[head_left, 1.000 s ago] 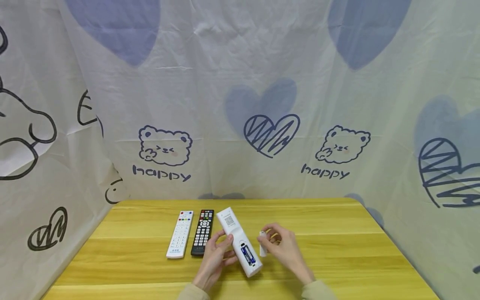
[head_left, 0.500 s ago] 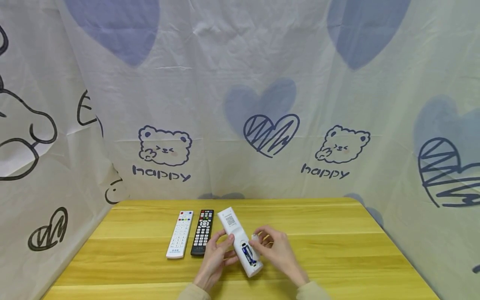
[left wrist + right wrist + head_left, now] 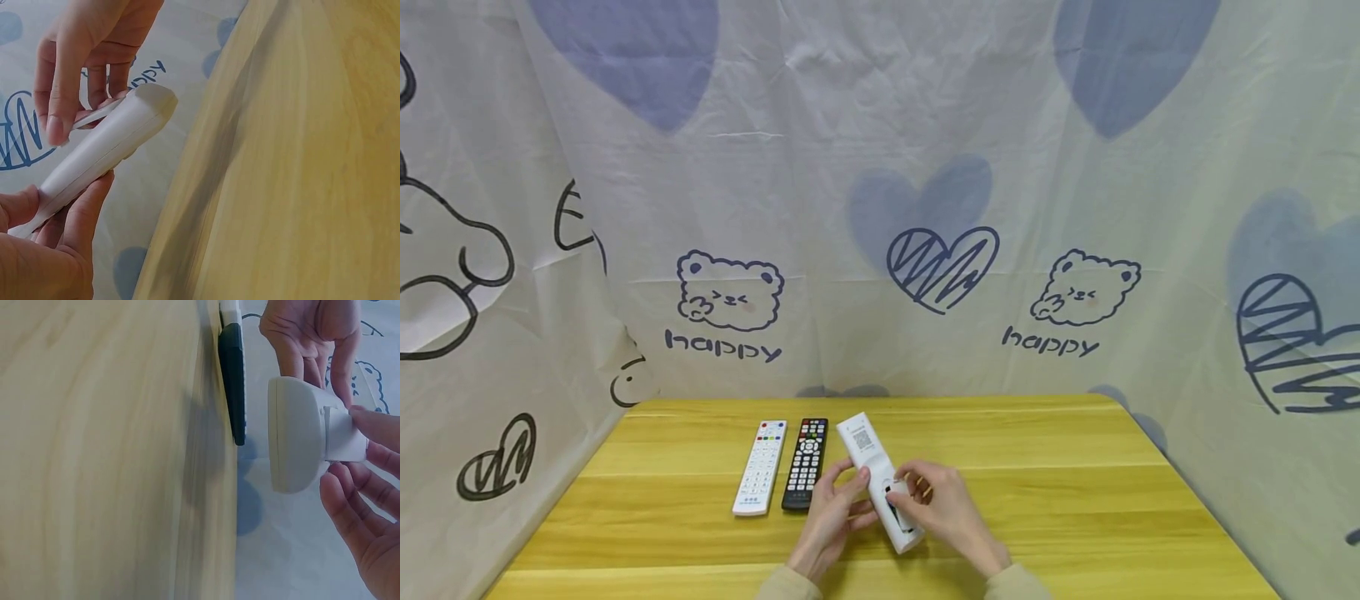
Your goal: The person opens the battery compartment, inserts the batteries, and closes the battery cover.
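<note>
My left hand [image 3: 832, 502] grips a white remote control [image 3: 862, 450] by its side edges, its back turned up and tilted. Over the lower part of that back, my right hand [image 3: 942, 504] pinches a small white battery cover [image 3: 344, 434] between thumb and fingers. The cover lies over the battery compartment, slightly raised at an angle in the left wrist view. A dark strip of the compartment [image 3: 891, 497] shows beside the cover; the batteries are mostly hidden. In the right wrist view the remote's rounded end faces the camera, with fingers of my right hand below it.
To the left on the wooden table [image 3: 1060, 467] lie a second white remote [image 3: 760, 468] and a black remote [image 3: 806, 464], side by side with buttons up. A printed cloth [image 3: 880, 350] hangs behind the table and at both sides.
My right hand has moved left with the battery cover, from beside the white remote to over its battery compartment. The batteries, visible before, are now mostly covered. My left hand barely moves.
</note>
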A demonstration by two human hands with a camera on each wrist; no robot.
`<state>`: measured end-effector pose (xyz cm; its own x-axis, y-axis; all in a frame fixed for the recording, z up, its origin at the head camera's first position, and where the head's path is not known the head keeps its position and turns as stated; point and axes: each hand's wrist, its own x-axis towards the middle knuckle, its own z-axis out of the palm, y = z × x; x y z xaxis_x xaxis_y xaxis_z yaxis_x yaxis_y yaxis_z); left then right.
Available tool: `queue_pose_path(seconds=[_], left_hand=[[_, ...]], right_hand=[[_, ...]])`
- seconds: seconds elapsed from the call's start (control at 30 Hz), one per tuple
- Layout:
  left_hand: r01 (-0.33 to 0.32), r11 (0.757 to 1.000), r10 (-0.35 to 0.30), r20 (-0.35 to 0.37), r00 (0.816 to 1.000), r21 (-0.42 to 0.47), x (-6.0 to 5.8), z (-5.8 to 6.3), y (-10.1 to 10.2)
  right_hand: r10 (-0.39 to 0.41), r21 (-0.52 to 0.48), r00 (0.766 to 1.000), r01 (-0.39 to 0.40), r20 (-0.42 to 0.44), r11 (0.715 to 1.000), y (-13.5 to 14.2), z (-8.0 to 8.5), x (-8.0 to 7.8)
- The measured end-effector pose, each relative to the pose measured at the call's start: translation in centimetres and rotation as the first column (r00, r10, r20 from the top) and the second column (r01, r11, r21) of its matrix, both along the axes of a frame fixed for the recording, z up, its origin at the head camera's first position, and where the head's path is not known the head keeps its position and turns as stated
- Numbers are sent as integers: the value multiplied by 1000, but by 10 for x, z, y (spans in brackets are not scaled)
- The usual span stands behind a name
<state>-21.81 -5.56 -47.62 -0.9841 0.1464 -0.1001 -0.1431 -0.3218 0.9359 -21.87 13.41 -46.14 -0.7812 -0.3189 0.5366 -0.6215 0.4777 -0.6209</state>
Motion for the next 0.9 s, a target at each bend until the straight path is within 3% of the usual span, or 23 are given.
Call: queue_pose_path(seconds=[0.2, 0.43, 0.63, 0.9], left_hand=[[16, 1000, -16, -10, 1000, -4, 0, 0, 0], [48, 999, -48, -19, 999, -14, 0, 2, -1], [64, 998, -64, -14, 998, -14, -1, 2, -3], [77, 997, -77, -12, 997, -21, -1, 2, -4]], right_hand=[[63, 31, 998, -63, 10, 997, 2, -2, -3], [151, 26, 985, -153, 87, 988, 10, -3, -5], [174, 16, 976, -178, 134, 984, 12, -4, -6], [200, -5, 976, -200, 84, 980, 11, -10, -7]])
